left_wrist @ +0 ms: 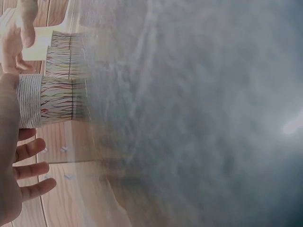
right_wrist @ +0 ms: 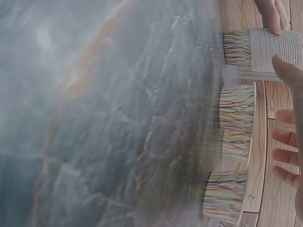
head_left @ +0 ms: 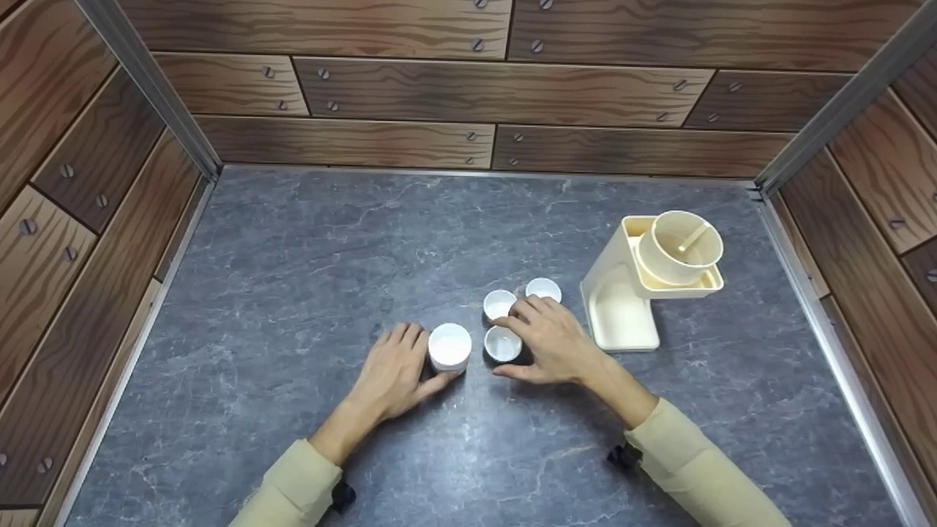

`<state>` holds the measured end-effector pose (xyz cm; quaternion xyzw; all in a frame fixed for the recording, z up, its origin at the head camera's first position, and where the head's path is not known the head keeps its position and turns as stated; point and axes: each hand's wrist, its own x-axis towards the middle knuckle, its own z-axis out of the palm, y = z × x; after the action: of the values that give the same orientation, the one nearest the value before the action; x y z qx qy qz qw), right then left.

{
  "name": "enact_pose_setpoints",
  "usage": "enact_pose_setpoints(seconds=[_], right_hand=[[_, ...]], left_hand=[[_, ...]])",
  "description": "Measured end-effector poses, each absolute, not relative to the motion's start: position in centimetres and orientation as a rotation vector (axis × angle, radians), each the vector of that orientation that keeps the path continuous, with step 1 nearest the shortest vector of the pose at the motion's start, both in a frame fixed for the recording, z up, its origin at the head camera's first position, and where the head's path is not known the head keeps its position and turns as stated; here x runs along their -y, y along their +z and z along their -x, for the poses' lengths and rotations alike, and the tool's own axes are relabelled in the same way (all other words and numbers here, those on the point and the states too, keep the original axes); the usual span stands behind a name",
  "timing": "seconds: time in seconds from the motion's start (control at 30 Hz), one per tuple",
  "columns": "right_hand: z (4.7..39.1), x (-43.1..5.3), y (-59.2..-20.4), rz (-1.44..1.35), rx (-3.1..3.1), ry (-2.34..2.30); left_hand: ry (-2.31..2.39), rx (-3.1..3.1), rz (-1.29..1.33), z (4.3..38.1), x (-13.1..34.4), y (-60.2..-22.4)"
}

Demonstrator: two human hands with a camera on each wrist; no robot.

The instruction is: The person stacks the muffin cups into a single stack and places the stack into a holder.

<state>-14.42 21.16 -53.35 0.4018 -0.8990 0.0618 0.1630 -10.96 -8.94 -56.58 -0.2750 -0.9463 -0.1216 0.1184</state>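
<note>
My left hand (head_left: 392, 372) holds a stack of white paper cups (head_left: 450, 346) between thumb and fingers. In the left wrist view the stack (left_wrist: 57, 100) shows ridged stacked rims above a lowest cup with coloured streaks, and the other fingers lie apart. My right hand (head_left: 549, 340) reaches around a small cup (head_left: 504, 344), thumb on the near side and fingers over the far side. Its fingers (right_wrist: 285, 137) look loosely extended in the right wrist view. Two more cups stand just beyond that hand: one white cup (head_left: 499, 303) and another white cup (head_left: 544, 290), partly covered by the fingers.
A cream-coloured stand (head_left: 622, 315) is to the right of the cups. On its top sits a round cream container (head_left: 681, 249) with a short stick inside. Wood-patterned walls (head_left: 410, 88) enclose the grey marbled tabletop (head_left: 329, 241) at the back and sides.
</note>
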Motion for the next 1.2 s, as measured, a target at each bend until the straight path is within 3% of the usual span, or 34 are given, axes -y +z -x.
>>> enact_pose_setpoints(seconds=[1.2], right_hand=[[15.0, -21.2, -54.7, -1.153, 2.584, 0.028]], left_hand=[[-0.333, 2.773, 0.814, 11.0, 9.0, -56.5]])
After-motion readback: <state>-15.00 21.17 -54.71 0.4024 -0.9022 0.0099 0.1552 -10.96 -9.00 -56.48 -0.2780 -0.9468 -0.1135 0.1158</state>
